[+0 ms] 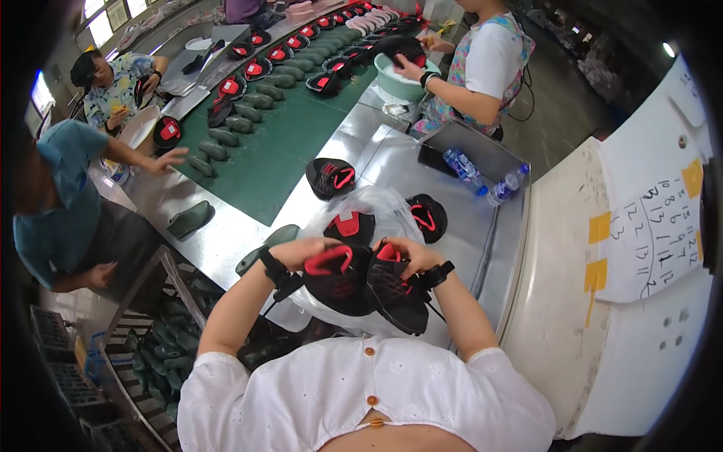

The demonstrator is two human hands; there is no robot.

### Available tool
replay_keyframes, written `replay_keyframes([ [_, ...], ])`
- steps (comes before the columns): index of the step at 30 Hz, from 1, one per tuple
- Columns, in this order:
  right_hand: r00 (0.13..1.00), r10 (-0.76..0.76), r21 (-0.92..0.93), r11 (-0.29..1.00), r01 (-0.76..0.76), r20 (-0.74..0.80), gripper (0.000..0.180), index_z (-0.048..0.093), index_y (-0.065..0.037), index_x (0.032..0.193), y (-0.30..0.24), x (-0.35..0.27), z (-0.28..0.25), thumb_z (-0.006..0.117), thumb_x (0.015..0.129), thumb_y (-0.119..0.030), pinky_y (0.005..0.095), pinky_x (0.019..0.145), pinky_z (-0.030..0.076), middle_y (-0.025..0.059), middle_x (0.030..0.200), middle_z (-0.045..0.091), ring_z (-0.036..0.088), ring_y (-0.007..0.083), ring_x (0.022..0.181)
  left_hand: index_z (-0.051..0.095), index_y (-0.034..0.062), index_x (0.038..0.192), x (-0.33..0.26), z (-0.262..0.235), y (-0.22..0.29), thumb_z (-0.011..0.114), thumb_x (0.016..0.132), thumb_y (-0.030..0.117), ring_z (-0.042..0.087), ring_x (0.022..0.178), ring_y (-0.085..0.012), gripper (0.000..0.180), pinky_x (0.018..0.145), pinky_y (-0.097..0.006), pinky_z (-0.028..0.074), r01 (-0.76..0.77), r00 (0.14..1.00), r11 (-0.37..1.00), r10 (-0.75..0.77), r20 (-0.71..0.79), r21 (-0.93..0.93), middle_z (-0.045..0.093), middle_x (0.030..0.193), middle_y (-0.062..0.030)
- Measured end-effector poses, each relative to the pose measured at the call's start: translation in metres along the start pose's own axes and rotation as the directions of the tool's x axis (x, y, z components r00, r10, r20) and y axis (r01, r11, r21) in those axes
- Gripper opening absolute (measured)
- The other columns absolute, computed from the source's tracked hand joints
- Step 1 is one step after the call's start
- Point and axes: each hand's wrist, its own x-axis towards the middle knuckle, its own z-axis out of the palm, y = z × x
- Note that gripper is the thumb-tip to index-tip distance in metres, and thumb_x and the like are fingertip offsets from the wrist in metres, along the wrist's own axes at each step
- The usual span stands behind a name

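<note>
My left hand (301,251) grips a black shoe upper with a red lining (335,277), held close to my chest. My right hand (413,255) holds a second black and red upper (393,292) pressed against the first. Both hang just above a clear plastic bag (373,202) lying on the metal table (392,154). Three more black and red uppers rest beyond my hands: one on the bag (350,224), one to the right (428,217) and one farther back (330,177).
A green conveyor belt (282,151) runs away to the upper left, lined with dark green shoe lasts (226,135) and black uppers (254,69). Three people work along it. Two plastic bottles (482,177) lie in a metal tray. Racks of lasts (162,339) stand lower left.
</note>
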Motion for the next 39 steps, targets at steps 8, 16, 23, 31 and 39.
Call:
replay_keyframes([
  [8, 0.664, -0.024, 0.526, 0.591, 0.612, -0.747, 0.052, 0.044, -0.014, 0.125, 0.055, 0.002, 0.016, 0.066, 0.078, -0.013, 0.0432, 0.096, 0.037, 0.0043, 0.12, 0.052, 0.048, 0.023, 0.112, 0.03, 0.001, 0.134, -0.018, -0.002, -0.036, 0.07, 0.067, 0.029, 0.038, 0.124, -0.0236, 0.083, 0.105, -0.035, 0.028, -0.313, 0.934, 0.933, 0.267, -0.239, -0.179, 0.042, 0.131, -0.0116],
  [16, 0.666, 0.278, 0.719, 0.346, 0.603, -0.692, 0.037, 0.05, -0.015, 0.116, 0.03, 0.009, 0.053, 0.061, 0.084, -0.03, 0.0553, 0.094, 0.037, 0.0076, 0.118, 0.053, 0.049, 0.028, 0.108, 0.034, 0.0104, 0.133, 0.001, 0.015, -0.028, 0.064, 0.061, 0.021, 0.032, 0.128, -0.0328, 0.079, 0.106, -0.057, 0.02, -0.736, 0.675, 0.493, 0.586, -0.449, -0.464, 0.037, 0.137, -0.0114],
  [23, 0.617, 0.012, 0.5, 0.599, 0.626, -0.787, 0.047, 0.04, -0.014, 0.118, 0.006, 0.04, 0.065, 0.065, 0.079, -0.005, 0.0571, 0.078, 0.048, 0.0071, 0.115, 0.05, 0.055, 0.0278, 0.102, 0.052, 0.004, 0.114, 0.018, 0.0, -0.063, 0.06, 0.055, 0.002, 0.053, 0.108, -0.027, 0.06, 0.101, -0.044, 0.035, -0.751, 0.648, 0.373, 0.575, -0.5, -0.545, 0.058, 0.111, -0.0086],
  [31, 0.548, -0.01, 0.332, 0.785, 0.523, -0.837, 0.063, 0.025, -0.017, 0.126, 0.017, 0.062, 0.078, 0.064, 0.079, -0.003, 0.056, 0.079, 0.047, 0.0068, 0.125, 0.042, 0.049, 0.0284, 0.111, 0.047, 0.0044, 0.121, 0.038, 0.011, -0.067, 0.056, 0.061, -0.002, 0.052, 0.11, -0.0252, 0.061, 0.098, -0.039, 0.038, -0.752, 0.659, 0.434, 0.486, -0.574, -0.497, 0.055, 0.119, -0.0086],
  [39, 0.51, 0.163, 0.497, 0.593, 0.634, -0.844, 0.042, 0.045, -0.01, 0.12, 0.003, 0.064, 0.014, 0.063, 0.083, -0.019, 0.0499, 0.078, 0.049, 0.0046, 0.116, 0.053, 0.053, 0.0246, 0.104, 0.044, 0.0011, 0.122, 0.092, -0.06, -0.038, 0.053, 0.08, 0.01, 0.048, 0.114, -0.0249, 0.044, 0.103, -0.044, 0.033, -0.691, 0.723, 0.601, 0.595, -0.351, -0.403, 0.053, 0.117, -0.0094],
])
